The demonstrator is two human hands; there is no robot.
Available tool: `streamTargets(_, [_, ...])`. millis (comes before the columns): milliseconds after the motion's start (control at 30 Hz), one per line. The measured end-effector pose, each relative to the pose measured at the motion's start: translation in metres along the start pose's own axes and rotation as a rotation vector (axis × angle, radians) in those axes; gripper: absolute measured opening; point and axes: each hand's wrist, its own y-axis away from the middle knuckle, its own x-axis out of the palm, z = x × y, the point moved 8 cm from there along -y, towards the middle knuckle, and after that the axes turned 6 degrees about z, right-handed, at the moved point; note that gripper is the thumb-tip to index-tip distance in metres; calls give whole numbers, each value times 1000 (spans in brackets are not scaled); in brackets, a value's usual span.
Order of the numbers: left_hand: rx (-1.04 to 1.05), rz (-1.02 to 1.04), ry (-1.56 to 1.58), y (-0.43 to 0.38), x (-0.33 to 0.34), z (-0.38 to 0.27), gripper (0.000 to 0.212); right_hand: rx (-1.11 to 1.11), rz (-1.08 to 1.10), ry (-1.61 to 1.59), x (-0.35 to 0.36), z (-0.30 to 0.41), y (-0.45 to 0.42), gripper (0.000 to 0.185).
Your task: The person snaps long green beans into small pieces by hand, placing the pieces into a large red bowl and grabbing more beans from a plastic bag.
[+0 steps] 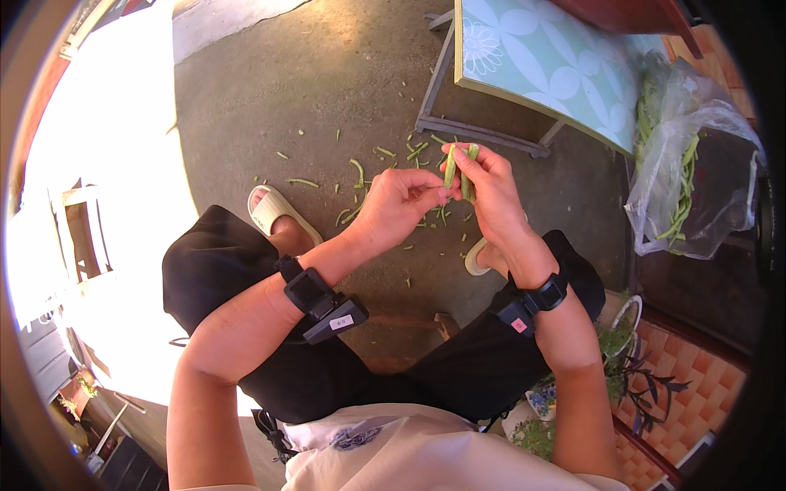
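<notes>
My right hand [498, 191] grips several short green bean pieces [471, 175] between its thumb and fingers. One piece [451, 166] stands nearly upright at its fingertips. At the lower end of that piece, the thumb and forefinger of my left hand [393, 202] are pinched together. The left hand's other fingers are curled in and partly hidden. Below the hands, bean trimmings and broken pieces [358, 172] lie scattered on the concrete floor [276, 104].
A low table [552, 61] with a patterned teal top stands at the upper right. Beside it, a clear plastic bag [724, 141] holds long green beans [684, 190]. Potted plants [614, 344] are near my right elbow. My slippered feet [276, 212] flank the scattered pieces.
</notes>
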Motion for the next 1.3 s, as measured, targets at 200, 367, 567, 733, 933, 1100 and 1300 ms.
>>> streamTargets(200, [223,-28,-507,8,-1,-27,11,58,88,339,11,2,1,20])
streamTargets(367, [194,-178,-491,5,-16,-21,12,140,290,388,21,7,6,22])
streamTargets(567, [-132,-356,-302,-2,-53,16,16,165,432,-60,19,28,25,29])
streamTargets(733, [-82,-243,-506,-4,-32,7,22,73,465,-188,27,61,39,30])
streamTargets(933, [3,-67,-737,1,-8,-13,14,-222,365,185,39,169,75,26])
streamTargets(1100, [325,-96,-656,-1,1,-14,30,-783,-71,557,17,320,103,23])
streamTargets(1300, [77,-110,-703,-23,1,34,28,-858,-469,1130,-20,421,47,35])
